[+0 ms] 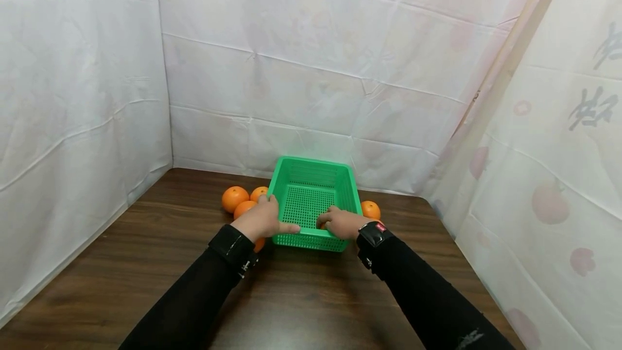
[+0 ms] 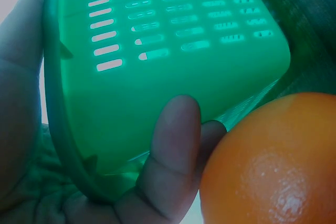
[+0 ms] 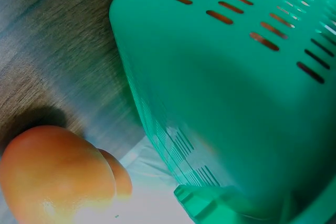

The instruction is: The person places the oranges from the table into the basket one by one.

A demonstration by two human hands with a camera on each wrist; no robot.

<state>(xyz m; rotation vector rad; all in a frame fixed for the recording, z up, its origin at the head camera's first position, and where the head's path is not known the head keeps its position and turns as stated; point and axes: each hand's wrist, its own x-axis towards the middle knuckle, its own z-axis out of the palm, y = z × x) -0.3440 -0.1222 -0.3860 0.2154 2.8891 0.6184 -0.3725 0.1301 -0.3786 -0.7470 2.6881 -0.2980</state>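
I see basket [image 1: 302, 204] near far edge of desk [image 1: 160, 253], oranges [image 1: 235, 199] either side. Left hand [image 1: 259, 220]: fingers clamped on near-left rim. Right hand [image 1: 344, 224]: inside near-right corner, finger grip can't tell.

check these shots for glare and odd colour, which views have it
Left wrist: a bluish cast, plus a bright highlight on the large orange; right wrist: washed-out glare along the bottom, bleaching the lower part of the nearer orange; head: mostly soft light, a pale sheen on the tabletop.

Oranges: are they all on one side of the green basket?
No, the head view shows oranges to both left and right of the green basket.
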